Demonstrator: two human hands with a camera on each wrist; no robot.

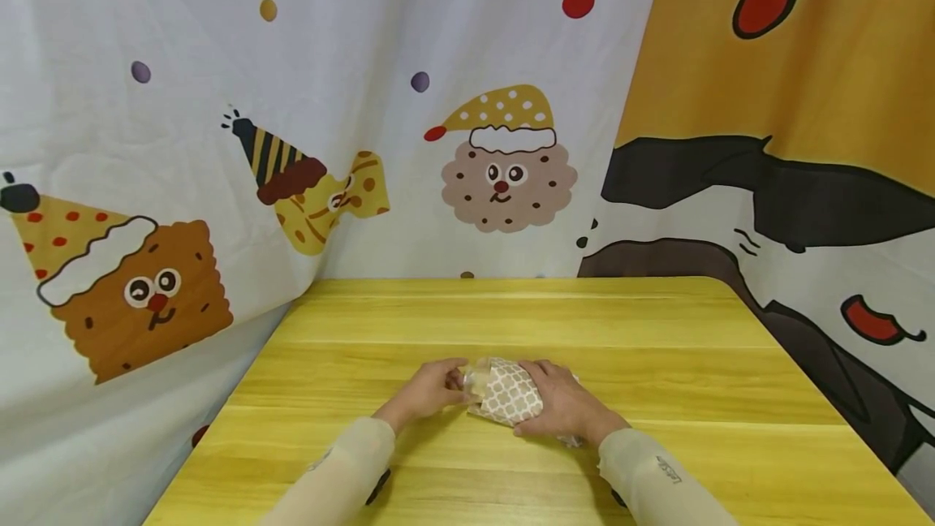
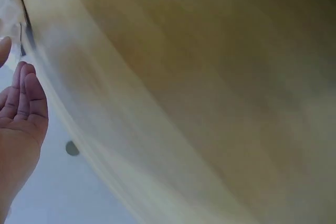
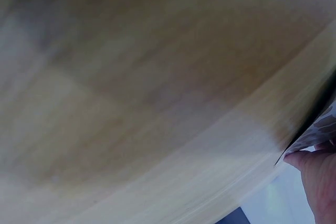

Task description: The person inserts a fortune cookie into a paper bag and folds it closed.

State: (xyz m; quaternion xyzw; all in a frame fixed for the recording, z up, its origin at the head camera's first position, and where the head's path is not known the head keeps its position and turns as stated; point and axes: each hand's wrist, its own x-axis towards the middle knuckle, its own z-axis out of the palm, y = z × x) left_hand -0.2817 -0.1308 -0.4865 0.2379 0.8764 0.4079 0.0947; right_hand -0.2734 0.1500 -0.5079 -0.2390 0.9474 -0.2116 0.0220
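Note:
A package (image 1: 511, 392) with a beige-and-white lattice pattern lies on the wooden table, clear plastic showing at its ends. My right hand (image 1: 558, 404) grips its right part, thumb on the near side and fingers over the far side. In the right wrist view, the right thumb (image 3: 298, 159) presses against the patterned package (image 3: 320, 129). My left hand (image 1: 431, 386) is at the package's left end by the clear plastic (image 1: 475, 384). The left wrist view shows the left fingers (image 2: 23, 93) fairly straight and together, apart from the thumb. What the package contains is hidden.
The yellow wood-grain table (image 1: 351, 323) spreads around both hands. Behind it hangs a white curtain (image 1: 365, 39) printed with cartoon biscuits, with an orange and dark printed part at the right.

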